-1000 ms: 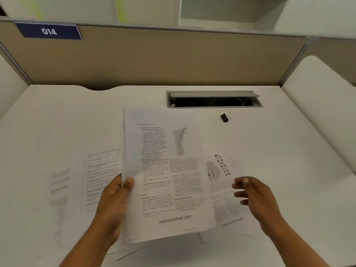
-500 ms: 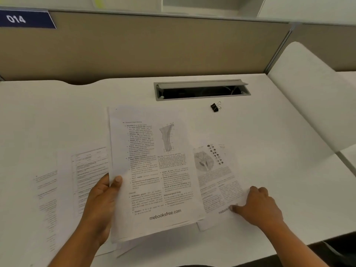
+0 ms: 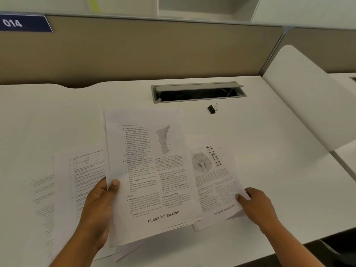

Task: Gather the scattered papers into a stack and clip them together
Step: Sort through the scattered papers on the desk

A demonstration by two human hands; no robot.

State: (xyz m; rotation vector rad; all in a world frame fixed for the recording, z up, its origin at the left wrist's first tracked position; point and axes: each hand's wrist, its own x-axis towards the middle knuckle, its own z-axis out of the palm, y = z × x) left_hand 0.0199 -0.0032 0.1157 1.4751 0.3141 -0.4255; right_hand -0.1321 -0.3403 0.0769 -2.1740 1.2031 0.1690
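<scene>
1. Head view: the held stack (image 3: 150, 170) is gripped at its left edge by the left hand (image 3: 100, 207), with the thumb on top and the fingers beneath. It is raised at a tilt above the counter (image 3: 269, 151).
2. The loose sheet (image 3: 213, 176) lies just right of the stack, with its left part tucked under it. Its long axis runs away from the person and leans rightward. Its right edge is pinched by the right hand (image 3: 256, 205), the nearer of the two hands.
3. Two more printed sheets (image 3: 86, 170) are left flat on the counter beside the left hand. The binder clip (image 3: 212, 108) lies well apart, beyond the papers, near the cable hatch (image 3: 198, 91).
4. Half a second earlier the right hand was laid on the loose sheet's near corner. Now that corner is lifted off the counter, and the edge is held under the thumb. The left hand's grip is unchanged.
</scene>
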